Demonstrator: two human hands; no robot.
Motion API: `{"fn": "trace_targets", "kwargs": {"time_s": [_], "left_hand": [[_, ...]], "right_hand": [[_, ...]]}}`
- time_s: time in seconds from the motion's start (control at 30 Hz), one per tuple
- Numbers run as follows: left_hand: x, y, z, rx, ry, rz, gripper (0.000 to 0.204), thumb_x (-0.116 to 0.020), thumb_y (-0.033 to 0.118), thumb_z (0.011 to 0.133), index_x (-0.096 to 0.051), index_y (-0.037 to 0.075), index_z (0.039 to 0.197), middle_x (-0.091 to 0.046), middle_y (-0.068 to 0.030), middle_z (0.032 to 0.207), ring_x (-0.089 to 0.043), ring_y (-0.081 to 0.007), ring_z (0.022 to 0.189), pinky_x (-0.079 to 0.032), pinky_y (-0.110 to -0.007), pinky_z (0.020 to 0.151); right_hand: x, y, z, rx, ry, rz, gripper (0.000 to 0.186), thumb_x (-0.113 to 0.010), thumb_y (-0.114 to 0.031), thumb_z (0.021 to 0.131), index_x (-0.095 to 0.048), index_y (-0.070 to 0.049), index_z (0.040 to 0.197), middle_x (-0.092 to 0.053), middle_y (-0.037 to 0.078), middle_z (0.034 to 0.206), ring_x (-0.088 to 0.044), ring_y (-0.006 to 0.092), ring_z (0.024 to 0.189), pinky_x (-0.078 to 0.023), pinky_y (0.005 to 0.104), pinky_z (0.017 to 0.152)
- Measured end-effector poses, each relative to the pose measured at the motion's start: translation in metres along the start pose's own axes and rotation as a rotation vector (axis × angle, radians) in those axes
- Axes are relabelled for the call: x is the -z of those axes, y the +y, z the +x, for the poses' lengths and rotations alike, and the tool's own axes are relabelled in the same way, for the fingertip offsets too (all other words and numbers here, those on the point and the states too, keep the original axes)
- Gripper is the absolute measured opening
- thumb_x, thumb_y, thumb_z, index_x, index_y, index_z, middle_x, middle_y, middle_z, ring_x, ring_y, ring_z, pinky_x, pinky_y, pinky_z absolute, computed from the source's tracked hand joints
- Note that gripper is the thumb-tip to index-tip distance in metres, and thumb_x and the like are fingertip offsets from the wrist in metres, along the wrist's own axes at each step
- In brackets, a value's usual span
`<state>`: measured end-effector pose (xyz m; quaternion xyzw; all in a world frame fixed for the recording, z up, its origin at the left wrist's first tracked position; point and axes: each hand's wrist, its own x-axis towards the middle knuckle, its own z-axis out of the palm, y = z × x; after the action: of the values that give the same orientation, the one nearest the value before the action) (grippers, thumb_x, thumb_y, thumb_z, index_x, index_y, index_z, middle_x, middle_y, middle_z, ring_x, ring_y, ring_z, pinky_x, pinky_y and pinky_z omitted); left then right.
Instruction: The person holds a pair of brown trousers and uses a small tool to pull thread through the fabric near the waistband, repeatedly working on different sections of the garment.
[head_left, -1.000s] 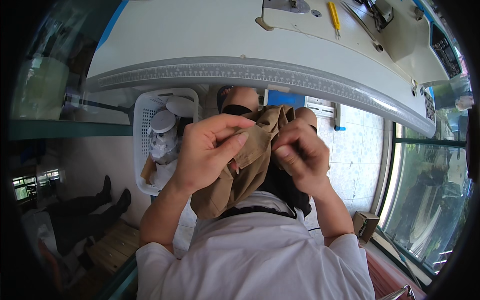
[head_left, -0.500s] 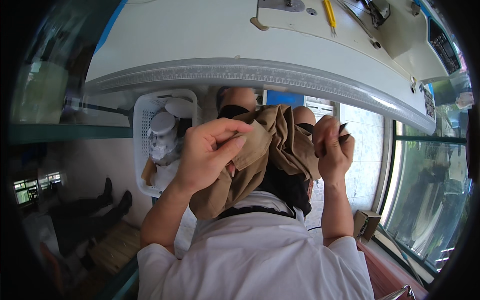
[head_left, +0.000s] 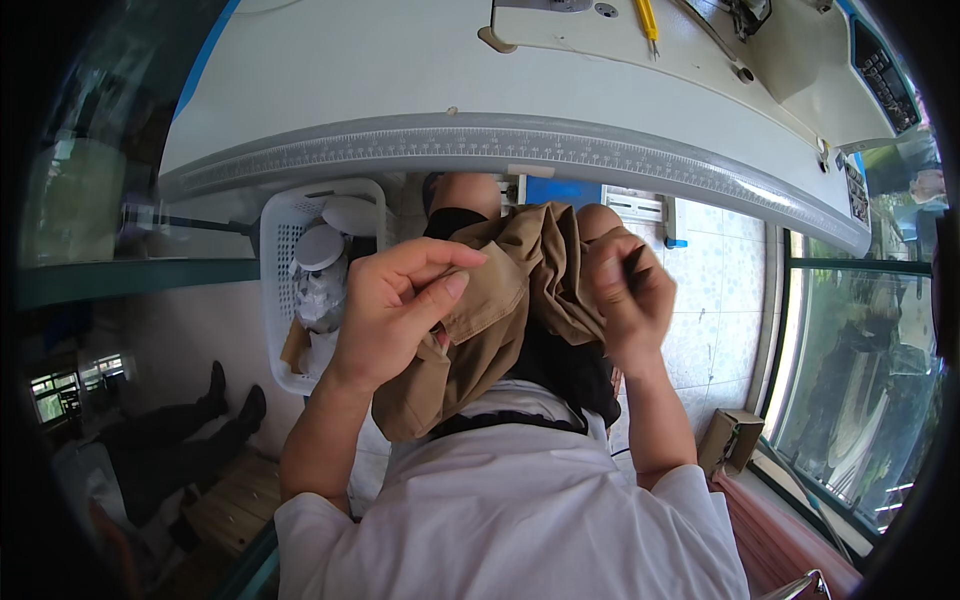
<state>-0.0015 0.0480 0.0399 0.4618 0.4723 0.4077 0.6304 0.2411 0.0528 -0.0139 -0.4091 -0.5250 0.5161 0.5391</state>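
Note:
A brown cloth garment (head_left: 555,265) lies bunched over my lap, with a stitched edge folded up on its left part. My left hand (head_left: 395,310) is closed on that part, thumb and forefinger at the cloth near the stitched corner. On the garment's right side my right hand (head_left: 632,300) is raised with its fingers curled in. Something dark shows within its fingers; its kind is too hidden to tell.
Ahead stands a white sewing table (head_left: 330,90) with a ruler strip (head_left: 450,140) along its front edge. A sewing machine (head_left: 820,80) and a yellow-handled tool (head_left: 648,22) are on it. Below left is a white basket (head_left: 283,240) holding containers; a cardboard box (head_left: 730,440) sits right.
My right hand has moved left, closer to the garment, and the dark pointed thing that stuck out of it is now mostly hidden. My left hand keeps its grip on the cloth.

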Motion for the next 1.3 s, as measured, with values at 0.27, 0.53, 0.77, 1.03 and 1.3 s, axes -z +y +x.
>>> {"fn": "trace_targets", "kwargs": {"time_s": [0.27,0.53,0.77,1.03,1.3], "left_hand": [[0.003,-0.01,0.001,-0.024,-0.004,-0.045,0.02,-0.056,0.0,0.097,-0.066,-0.004,0.114,-0.069,-0.0034,0.087,-0.055,-0.0021,0.065,-0.046,-0.019,0.051],[0.003,-0.011,0.002,-0.031,0.004,0.007,0.022,-0.055,-0.001,0.096,-0.065,-0.005,0.115,-0.071,-0.0056,0.094,-0.059,-0.0034,0.075,-0.048,-0.019,0.063],[0.007,-0.005,0.0,-0.009,-0.037,-0.056,0.025,-0.053,-0.002,0.096,-0.065,-0.005,0.118,-0.071,-0.0079,0.103,-0.061,-0.0048,0.084,-0.048,-0.019,0.072],[0.008,-0.004,-0.001,0.022,-0.073,0.033,0.024,-0.053,-0.001,0.097,-0.067,-0.005,0.116,-0.072,-0.0073,0.102,-0.061,-0.0033,0.081,-0.048,-0.019,0.069],[0.009,-0.01,-0.002,0.003,-0.085,-0.088,0.024,-0.061,-0.001,0.092,-0.068,-0.006,0.115,-0.072,-0.0085,0.1,-0.06,-0.0042,0.081,-0.045,-0.017,0.068]], "right_hand": [[-0.02,0.004,-0.001,-0.044,-0.106,-0.097,0.012,-0.076,-0.006,0.086,-0.065,0.0,0.088,-0.061,0.004,0.085,-0.055,0.0127,0.074,-0.044,0.0261,0.066],[-0.023,0.009,0.005,0.067,-0.07,-0.171,0.007,-0.065,-0.002,0.093,-0.059,0.0,0.092,-0.056,0.003,0.082,-0.052,0.0121,0.073,-0.044,0.0255,0.066],[-0.009,0.013,0.001,0.014,-0.155,-0.171,0.012,-0.065,-0.01,0.096,-0.062,0.0,0.09,-0.056,0.003,0.084,-0.05,0.0104,0.075,-0.042,0.0241,0.068],[-0.014,0.009,-0.002,-0.238,-0.096,0.155,0.011,-0.065,-0.01,0.097,-0.06,-0.002,0.093,-0.055,-0.002,0.084,-0.05,0.0058,0.075,-0.041,0.0212,0.065],[0.012,0.023,-0.003,-0.235,-0.045,0.027,0.017,-0.068,-0.017,0.097,-0.067,0.0,0.096,-0.063,-0.002,0.082,-0.053,0.0036,0.072,-0.043,0.0192,0.065]]}}
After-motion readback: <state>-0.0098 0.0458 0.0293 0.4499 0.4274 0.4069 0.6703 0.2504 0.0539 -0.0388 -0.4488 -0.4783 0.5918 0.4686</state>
